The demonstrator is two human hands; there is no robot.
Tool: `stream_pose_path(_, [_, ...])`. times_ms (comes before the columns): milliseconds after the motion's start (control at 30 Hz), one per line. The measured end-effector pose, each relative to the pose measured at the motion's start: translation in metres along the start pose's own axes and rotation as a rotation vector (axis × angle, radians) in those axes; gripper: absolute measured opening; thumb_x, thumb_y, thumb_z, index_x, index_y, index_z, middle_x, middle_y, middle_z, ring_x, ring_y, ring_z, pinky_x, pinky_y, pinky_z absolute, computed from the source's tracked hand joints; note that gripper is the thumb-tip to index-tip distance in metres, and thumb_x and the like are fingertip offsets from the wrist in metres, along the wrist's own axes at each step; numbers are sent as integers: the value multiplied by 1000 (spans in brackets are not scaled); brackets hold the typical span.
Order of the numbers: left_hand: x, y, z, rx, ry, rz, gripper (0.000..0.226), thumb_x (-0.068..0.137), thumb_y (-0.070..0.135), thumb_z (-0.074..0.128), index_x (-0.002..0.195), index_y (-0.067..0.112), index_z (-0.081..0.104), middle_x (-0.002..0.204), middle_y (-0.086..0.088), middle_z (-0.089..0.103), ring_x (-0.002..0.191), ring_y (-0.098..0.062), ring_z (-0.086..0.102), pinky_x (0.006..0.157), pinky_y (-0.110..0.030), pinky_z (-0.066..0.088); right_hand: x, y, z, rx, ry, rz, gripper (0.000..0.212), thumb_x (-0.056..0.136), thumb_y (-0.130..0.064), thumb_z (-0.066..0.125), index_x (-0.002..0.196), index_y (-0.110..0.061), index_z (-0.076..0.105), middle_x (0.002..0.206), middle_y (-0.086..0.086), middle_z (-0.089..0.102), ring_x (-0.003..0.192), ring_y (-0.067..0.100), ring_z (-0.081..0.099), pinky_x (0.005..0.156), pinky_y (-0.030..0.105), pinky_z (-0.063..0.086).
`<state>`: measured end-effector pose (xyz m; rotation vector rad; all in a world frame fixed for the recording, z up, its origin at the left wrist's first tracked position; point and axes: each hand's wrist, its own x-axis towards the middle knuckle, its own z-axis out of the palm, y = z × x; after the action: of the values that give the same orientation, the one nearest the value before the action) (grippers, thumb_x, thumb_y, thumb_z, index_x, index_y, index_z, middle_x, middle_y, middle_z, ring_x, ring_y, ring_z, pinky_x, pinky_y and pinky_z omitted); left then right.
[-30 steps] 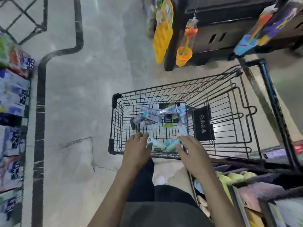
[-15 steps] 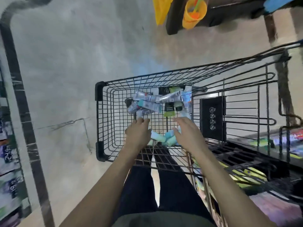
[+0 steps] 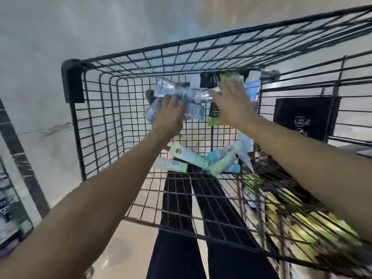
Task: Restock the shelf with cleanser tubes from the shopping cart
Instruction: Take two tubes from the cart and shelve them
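While both your arms reach deep into the shopping cart (image 3: 72, 77), you're at the pickup step: gathering cleanser tubes, nothing shelved yet. Your left hand (image 3: 171, 115) lies on the silver-blue tubes (image 3: 175, 91) at about 11 o'clock in the basket, fingers spread and only lightly bent over them; they touch the tubes, but I can't tell if the grip has closed. Your right hand (image 3: 233, 105) lies at about 1 o'clock, fingers fairly straight on top of a clear tube (image 3: 203, 95) and the green tube (image 3: 216, 117) under the palm; that grip looks apart, pressing rather than clamping, though motion blur hides the thumb. A second bunch, the mint and teal tubes (image 3: 203, 161), lies loose on the cart floor at 6 o'clock, nearer you, well apart from both hands. Next move, as I judge it: curl fingers round a bundle, lift clear of the wire sides, then turn to the shelf (image 3: 302, 228) at your 4 o'clock. Risk: slick tubes sliding out of a loose handful.
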<state>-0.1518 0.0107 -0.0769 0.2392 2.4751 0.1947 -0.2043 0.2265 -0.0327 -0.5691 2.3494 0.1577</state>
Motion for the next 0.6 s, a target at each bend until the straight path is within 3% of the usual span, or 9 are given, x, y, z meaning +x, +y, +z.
stream_pose_path(100, [7,-8,7,22,36,40,72,88,8,69,152,17,38,154,-16,39,142,-47,30,116,-63,32,12,2,11,-17,-5,0,95,74,-21,87,154,-18,35,156,24,35,148,46,26,124,60,18])
stream_pose_path(200, [9,-12,6,111,158,110,62,83,15,75,139,16,49,133,-14,52,121,-41,48,95,-55,47,18,8,19,-45,102,-30,91,66,4,80,145,-18,40,141,24,47,133,46,42,114,58,36])
stream_pose_path(333, [7,-12,-3,106,155,147,50,93,21,63,140,15,49,133,-15,54,117,-40,52,97,-53,45,17,12,18,21,145,-55,73,73,-1,74,140,-15,48,127,22,54,117,44,52,97,52,45])
stream_pose_path(433, [-2,-12,-6,8,119,115,38,96,21,58,132,9,57,133,-19,57,117,-44,54,94,-55,49,3,11,10,265,145,22,50,86,-12,64,136,-13,57,119,17,60,104,41,61,76,43,48])
stream_pose_path(600, [-30,-9,-15,-393,43,-79,33,97,28,55,122,8,63,114,-19,62,101,-38,60,82,-51,55,-38,5,-1,861,227,330,35,88,-9,70,122,-19,75,111,7,75,101,26,68,86,30,51])
